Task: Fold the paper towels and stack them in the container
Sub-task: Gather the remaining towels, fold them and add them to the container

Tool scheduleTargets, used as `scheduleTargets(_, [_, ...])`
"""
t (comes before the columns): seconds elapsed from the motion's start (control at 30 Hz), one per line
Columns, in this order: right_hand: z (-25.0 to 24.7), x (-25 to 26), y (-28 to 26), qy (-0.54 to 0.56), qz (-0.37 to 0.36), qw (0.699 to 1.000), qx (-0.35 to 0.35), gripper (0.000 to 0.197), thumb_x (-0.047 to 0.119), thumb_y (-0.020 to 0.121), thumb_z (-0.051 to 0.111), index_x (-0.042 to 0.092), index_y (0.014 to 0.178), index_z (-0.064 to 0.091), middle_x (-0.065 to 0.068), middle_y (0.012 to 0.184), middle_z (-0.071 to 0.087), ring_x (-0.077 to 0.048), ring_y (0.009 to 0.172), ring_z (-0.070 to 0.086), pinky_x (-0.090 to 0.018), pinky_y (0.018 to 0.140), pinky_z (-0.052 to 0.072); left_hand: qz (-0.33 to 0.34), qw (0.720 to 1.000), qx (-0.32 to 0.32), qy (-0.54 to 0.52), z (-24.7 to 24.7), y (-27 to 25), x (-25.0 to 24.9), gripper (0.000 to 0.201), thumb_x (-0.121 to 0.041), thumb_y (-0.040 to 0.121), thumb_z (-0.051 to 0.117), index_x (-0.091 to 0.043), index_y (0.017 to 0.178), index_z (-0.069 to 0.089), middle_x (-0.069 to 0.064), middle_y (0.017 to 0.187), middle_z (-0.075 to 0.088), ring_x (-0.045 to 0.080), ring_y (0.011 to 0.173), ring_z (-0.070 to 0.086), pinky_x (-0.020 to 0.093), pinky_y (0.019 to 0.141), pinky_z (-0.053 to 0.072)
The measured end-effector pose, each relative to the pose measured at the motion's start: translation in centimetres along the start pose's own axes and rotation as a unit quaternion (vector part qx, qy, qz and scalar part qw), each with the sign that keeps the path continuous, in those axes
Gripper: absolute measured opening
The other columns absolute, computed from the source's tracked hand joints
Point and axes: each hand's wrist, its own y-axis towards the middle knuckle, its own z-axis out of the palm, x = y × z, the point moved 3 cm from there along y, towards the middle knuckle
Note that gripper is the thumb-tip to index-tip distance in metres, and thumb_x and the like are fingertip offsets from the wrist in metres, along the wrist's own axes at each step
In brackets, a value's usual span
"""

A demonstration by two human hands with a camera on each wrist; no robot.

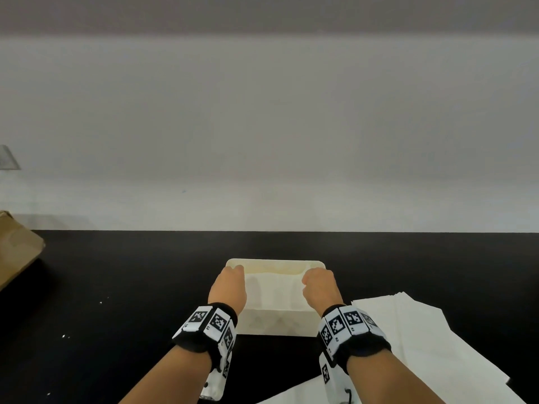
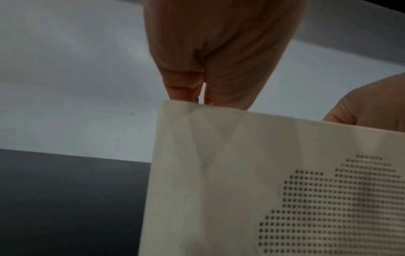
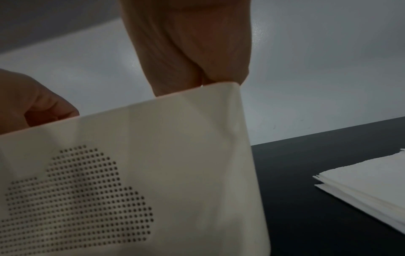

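The black bench (image 1: 116, 287) carries the cream rectangular plastic container (image 1: 277, 322), its inside too washed-out for me to read, and beside it on my right a stack of white paper towels (image 1: 408, 330), cut off by the frame. My left hand (image 1: 229, 287) and right hand (image 1: 319, 287) reach down from above, each grip curled over a top corner of the container, fingertips hidden behind the rim.

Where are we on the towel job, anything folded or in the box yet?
No folded towels show yet. In hand: left hand and right hand grip the container by its side rims. Left: the paper towels lie flat on the table, all to fold and stack.
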Motion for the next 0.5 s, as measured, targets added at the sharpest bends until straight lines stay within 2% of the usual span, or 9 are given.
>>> scheduleTargets(0.03, [0.0, 0.0, 0.1, -0.009, 0.000, 1.000, 0.001, 0.022, 0.005, 0.094, 0.041, 0.009, 0.079, 0.056, -0.007, 0.090, 0.060, -0.022, 0.093, 0.058, -0.024, 0.088, 0.048, 0.003, 1.000, 0.001, 0.010, 0.1, 0.0, -0.1, 0.035, 0.001, 0.093, 0.036, -0.007, 0.127, 0.043, 0.012, 0.124, 0.050, 0.022, 0.108, 0.056, 0.026, 0.091, 0.048])
scheduleTargets(0.1, [0.0, 0.2, 0.1, -0.015, -0.005, 1.000, 0.010, 0.023, 0.004, 0.095, 0.039, 0.003, 0.107, 0.059, -0.011, 0.112, 0.062, -0.024, 0.108, 0.059, -0.025, 0.091, 0.046, 0.014, 0.999, 0.006, 0.043, 0.3, 0.0, -0.2, 0.034, 0.001, 0.093, 0.036, -0.007, 0.125, 0.045, 0.011, 0.123, 0.051, 0.022, 0.108, 0.055, 0.027, 0.091, 0.048])
scheduleTargets(0.17, [0.1, 0.5, -0.2, -0.024, -0.012, 0.999, 0.020, 0.030, 0.004, 0.096, 0.036, 0.001, 0.122, 0.051, -0.014, 0.127, 0.054, -0.025, 0.118, 0.053, -0.027, 0.097, 0.042, 0.020, 0.996, 0.016, 0.088, 0.6, -0.2, -0.3, 0.031, 0.000, 0.093, 0.036, -0.007, 0.121, 0.048, 0.010, 0.121, 0.052, 0.023, 0.109, 0.054, 0.029, 0.089, 0.048])
scheduleTargets(0.27, [-0.1, 1.1, -0.8, -0.034, -0.013, 0.999, -0.001, 0.032, 0.006, 0.097, 0.038, 0.001, 0.126, 0.048, -0.017, 0.135, 0.042, -0.027, 0.123, 0.046, -0.029, 0.100, 0.039, 0.027, 0.987, 0.011, 0.157, 0.4, -0.4, -0.6, 0.031, -0.002, 0.093, 0.038, -0.010, 0.120, 0.051, 0.008, 0.119, 0.054, 0.024, 0.113, 0.049, 0.032, 0.086, 0.047])
scheduleTargets(0.37, [-1.1, 1.2, -1.5, -0.023, -0.021, 0.999, -0.038, 0.036, 0.002, 0.092, 0.046, 0.004, 0.128, 0.047, -0.018, 0.139, 0.030, -0.027, 0.126, 0.040, -0.029, 0.098, 0.044, 0.043, 0.988, -0.028, 0.144, -0.6, -0.7, -1.0, 0.032, -0.005, 0.092, 0.038, -0.012, 0.122, 0.050, 0.006, 0.117, 0.055, 0.022, 0.112, 0.048, 0.030, 0.082, 0.046])
scheduleTargets(0.5, [-3.0, -0.9, -2.8, 0.032, 0.003, 0.997, -0.069, 0.035, 0.005, 0.088, 0.054, 0.009, 0.123, 0.056, -0.012, 0.128, 0.044, -0.025, 0.116, 0.049, -0.031, 0.092, 0.049, 0.037, 0.994, -0.106, -0.002, -2.2, -2.7, -1.5, 0.028, -0.020, 0.094, 0.044, -0.019, 0.121, 0.053, 0.000, 0.112, 0.060, 0.016, 0.104, 0.055, 0.026, 0.075, 0.045])
